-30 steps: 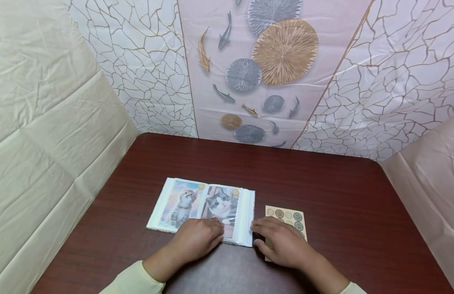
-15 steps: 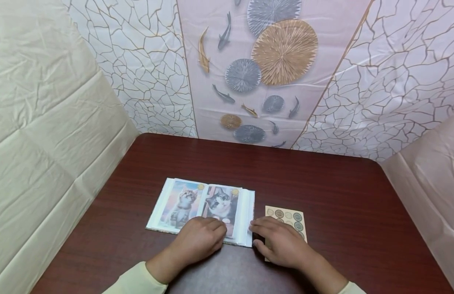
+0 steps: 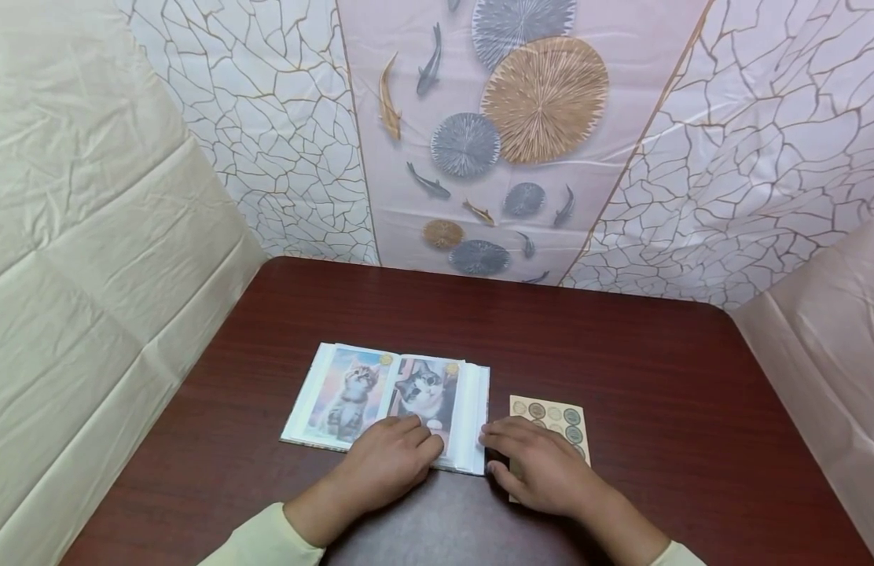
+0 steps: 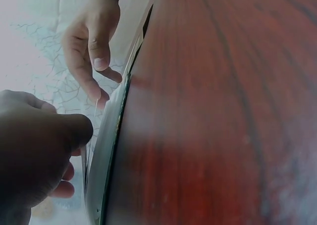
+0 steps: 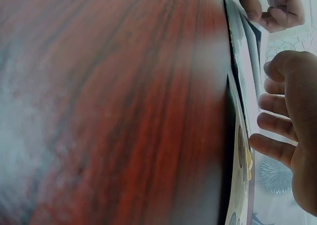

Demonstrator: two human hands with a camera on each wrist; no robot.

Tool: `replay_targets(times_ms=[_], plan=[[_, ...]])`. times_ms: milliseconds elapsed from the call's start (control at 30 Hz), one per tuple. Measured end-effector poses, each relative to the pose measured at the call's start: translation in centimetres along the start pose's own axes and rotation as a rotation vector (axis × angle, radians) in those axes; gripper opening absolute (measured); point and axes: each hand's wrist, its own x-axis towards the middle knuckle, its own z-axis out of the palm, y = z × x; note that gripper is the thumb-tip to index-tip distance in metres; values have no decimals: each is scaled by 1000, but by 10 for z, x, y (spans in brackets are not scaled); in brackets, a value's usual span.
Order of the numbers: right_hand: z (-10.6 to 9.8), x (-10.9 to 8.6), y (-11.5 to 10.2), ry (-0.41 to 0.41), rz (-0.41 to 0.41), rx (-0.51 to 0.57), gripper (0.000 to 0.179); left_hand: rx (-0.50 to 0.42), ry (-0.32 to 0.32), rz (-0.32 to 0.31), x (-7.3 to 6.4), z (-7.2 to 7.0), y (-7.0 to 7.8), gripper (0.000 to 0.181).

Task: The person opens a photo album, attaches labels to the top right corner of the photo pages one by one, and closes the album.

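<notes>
An open photo album (image 3: 469, 417) lies on the table, a kitten picture on its left page and a grey-and-white cat picture on its right page. A round gold sticker (image 3: 452, 368) sits in each picture's upper right corner. My left hand (image 3: 394, 456) pinches the lower edge of the right page with curled fingers, and in the right wrist view that page (image 5: 253, 30) stands slightly lifted. Relaxed, my right hand (image 3: 539, 464) hovers with fingertips right at the album's right edge. It partly covers a tan sheet of round stickers (image 3: 556, 415); the sheet's lower part is hidden.
The dark red-brown table (image 3: 423, 306) has rounded far corners. Behind it hangs a patterned cloth (image 3: 479, 181) with fish and round shapes, and a plain pale cloth (image 3: 104, 259) encloses the left side.
My left hand has shifted slightly to the right along the right page's lower edge, its fingers curling more. My right hand and the sticker sheet have stayed in place.
</notes>
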Motion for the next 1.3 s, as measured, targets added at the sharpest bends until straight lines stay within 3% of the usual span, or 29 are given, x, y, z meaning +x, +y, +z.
replay_targets(times_ms=[233,433,567,900,1300], plan=[[-1,5,-5,2,-14,3,43,-29,-43,-46,-4,-6,-3,11],[-1,12,-10,-31,-74,12,60,-37,-11,-52,-9,-10,-6,28],[1,16,-11,-50,-130,-1,67,-19,7,-55,-11,-11,-8,30],[4,17,-12,-99,-119,-67,59,21,25,-100,-15,-17,-13,36],[8,16,-12,-132,-116,-72,55,28,22,-164,-21,-21,-21,38]])
